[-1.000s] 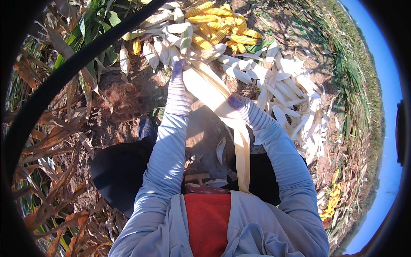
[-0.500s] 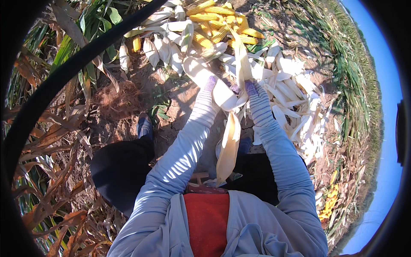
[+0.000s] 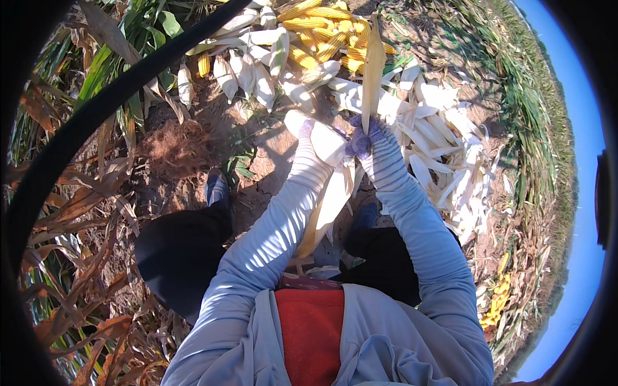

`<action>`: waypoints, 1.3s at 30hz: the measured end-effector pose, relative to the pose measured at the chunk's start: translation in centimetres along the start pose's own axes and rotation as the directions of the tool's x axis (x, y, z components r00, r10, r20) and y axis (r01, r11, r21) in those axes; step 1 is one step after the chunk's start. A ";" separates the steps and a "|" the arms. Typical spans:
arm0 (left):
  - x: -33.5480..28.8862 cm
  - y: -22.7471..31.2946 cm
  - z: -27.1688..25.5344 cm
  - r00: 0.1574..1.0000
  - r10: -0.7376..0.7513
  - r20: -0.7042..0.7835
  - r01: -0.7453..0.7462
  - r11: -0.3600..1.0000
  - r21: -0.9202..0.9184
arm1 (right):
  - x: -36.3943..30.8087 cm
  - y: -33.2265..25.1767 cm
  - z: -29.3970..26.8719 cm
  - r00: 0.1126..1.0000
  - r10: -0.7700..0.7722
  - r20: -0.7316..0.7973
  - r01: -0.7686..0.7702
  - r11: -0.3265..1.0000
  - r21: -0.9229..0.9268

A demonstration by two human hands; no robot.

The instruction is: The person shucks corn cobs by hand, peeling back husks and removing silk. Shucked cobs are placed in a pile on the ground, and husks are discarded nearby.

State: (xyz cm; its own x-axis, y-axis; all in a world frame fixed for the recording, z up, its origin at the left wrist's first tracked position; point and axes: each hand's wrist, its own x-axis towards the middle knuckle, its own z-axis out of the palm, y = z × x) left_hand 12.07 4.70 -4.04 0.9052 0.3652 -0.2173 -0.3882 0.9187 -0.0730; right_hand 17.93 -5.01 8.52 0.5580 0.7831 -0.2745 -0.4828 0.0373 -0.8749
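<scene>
head: husk-wrapped ear point(image 3: 328, 144) in fingers point(image 3: 358, 145)

The left hand point(image 3: 305, 143), gloved in purple-and-white striped knit, is gripping a pale, elongated corn ear point(image 3: 329, 143). The right hand point(image 3: 369, 143), similarly gloved, is touching its right end; a long, tan husk strip point(image 3: 373, 71) is standing above it. Bare yellow corn cobs point(image 3: 325, 35) are lying heaped beyond. Loose, papery, whitish husks point(image 3: 444, 145) are lying piled at right.

Papery husks point(image 3: 326, 209), bumpy cobs point(image 3: 331, 46), cloth sleeves point(image 3: 257, 238)
</scene>
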 end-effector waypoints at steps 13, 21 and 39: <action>-3.0 0.9 2.8 0.984 -0.028 -0.176 0.096 0.916 0.390 | -1.3 -2.1 2.7 0.758 0.604 0.246 -0.371 0.709 -0.599; -2.8 0.2 2.4 0.969 0.215 -0.121 0.005 0.476 0.879 | -1.9 0.8 0.3 0.507 0.317 0.802 0.819 0.113 -0.563; -3.4 4.1 4.2 0.874 0.400 -0.276 -0.238 0.847 0.475 | -0.6 -6.0 -4.1 0.983 0.003 0.186 0.108 0.806 -0.582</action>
State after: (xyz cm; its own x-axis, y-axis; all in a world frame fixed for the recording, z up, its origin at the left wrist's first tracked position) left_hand 8.13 7.83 0.44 0.5884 0.6450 -0.4877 -0.4620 0.7632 0.4518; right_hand 23.28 -8.28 12.29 0.4213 0.8850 -0.1980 0.0640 -0.2468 -0.9669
